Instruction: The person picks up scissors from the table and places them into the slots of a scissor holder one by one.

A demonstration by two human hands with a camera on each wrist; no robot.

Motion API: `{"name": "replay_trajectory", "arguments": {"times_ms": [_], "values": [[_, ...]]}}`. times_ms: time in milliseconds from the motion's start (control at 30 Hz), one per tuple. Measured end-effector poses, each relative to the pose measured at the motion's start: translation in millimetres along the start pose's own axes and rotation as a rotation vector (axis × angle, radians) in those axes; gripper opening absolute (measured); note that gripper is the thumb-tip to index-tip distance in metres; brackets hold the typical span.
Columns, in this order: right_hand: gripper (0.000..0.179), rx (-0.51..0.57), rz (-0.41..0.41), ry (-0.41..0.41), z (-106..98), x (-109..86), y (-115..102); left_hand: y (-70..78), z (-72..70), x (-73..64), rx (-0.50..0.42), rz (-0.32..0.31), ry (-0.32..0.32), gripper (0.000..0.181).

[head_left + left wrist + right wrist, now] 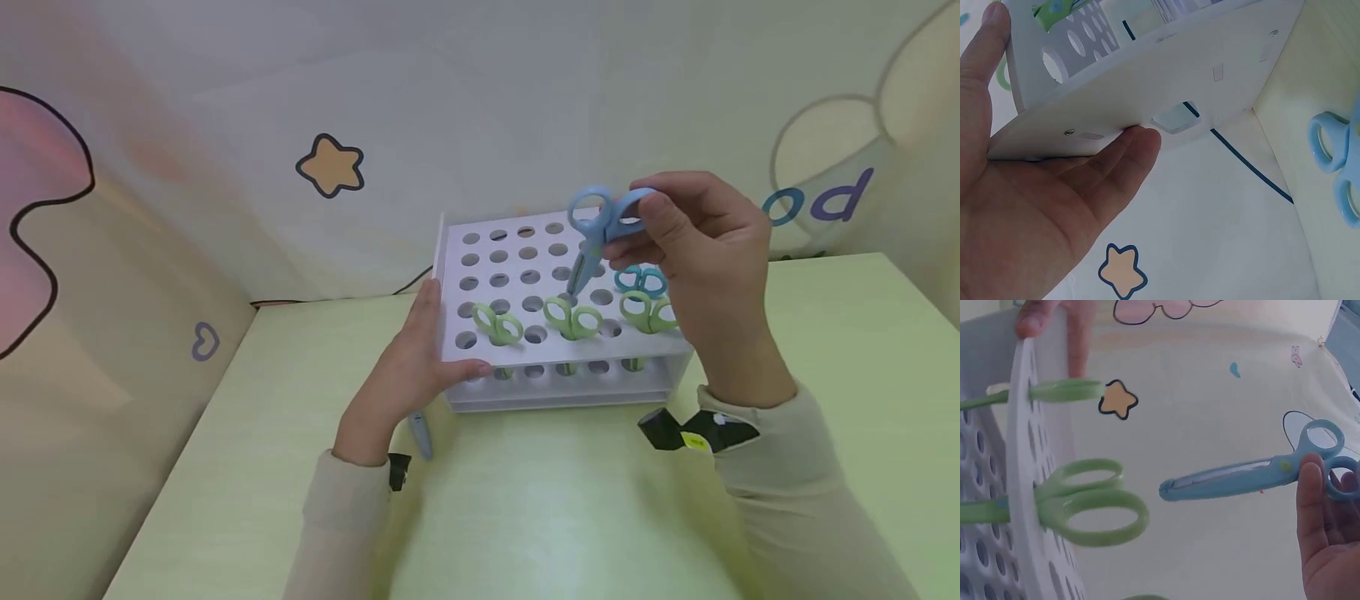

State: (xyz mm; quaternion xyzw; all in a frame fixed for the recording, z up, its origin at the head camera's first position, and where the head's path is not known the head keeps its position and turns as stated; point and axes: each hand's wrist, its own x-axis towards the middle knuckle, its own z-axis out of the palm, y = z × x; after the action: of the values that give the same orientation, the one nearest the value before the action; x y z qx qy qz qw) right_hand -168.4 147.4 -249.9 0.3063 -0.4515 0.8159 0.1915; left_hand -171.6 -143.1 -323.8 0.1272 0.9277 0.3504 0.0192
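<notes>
My right hand (708, 237) pinches a pair of light blue scissors (595, 237) by one handle loop. Their closed, tapered end points down over the holes of a white rack (551, 357); the right wrist view shows that end apart from the rack's top. The left hand (405, 362) holds the rack's left front corner, thumb at the front edge and fingers along the side panel (1166, 81). Three green scissors (572, 323) stand with handles up in the rack's front part. Behind the right one are teal scissors (641, 282), partly hidden by the right hand.
Another pair of blue scissors (422, 435) lies on the pale table (540, 500) left of the rack, mostly hidden by the left hand and wrist; its handles (1337, 134) show in the left wrist view. A printed wall covering (480, 108) rises behind the rack.
</notes>
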Motion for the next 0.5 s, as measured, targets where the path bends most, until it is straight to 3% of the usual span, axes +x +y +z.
{"name": "replay_trajectory", "arguments": {"times_ms": [133,333,500], "values": [[0.018,-0.160,0.035,0.026,-1,0.4,8,-1.7,-2.9,-1.8,0.000,0.001,0.010,0.127],[0.016,-0.354,0.201,0.011,-2,-2.3,18,-3.6,-2.4,-1.3,-0.014,0.010,0.018,0.126],[0.013,-0.367,0.271,-0.002,-2,-4.3,22,-2.3,-0.2,-0.2,-0.021,0.005,0.007,0.126]]}}
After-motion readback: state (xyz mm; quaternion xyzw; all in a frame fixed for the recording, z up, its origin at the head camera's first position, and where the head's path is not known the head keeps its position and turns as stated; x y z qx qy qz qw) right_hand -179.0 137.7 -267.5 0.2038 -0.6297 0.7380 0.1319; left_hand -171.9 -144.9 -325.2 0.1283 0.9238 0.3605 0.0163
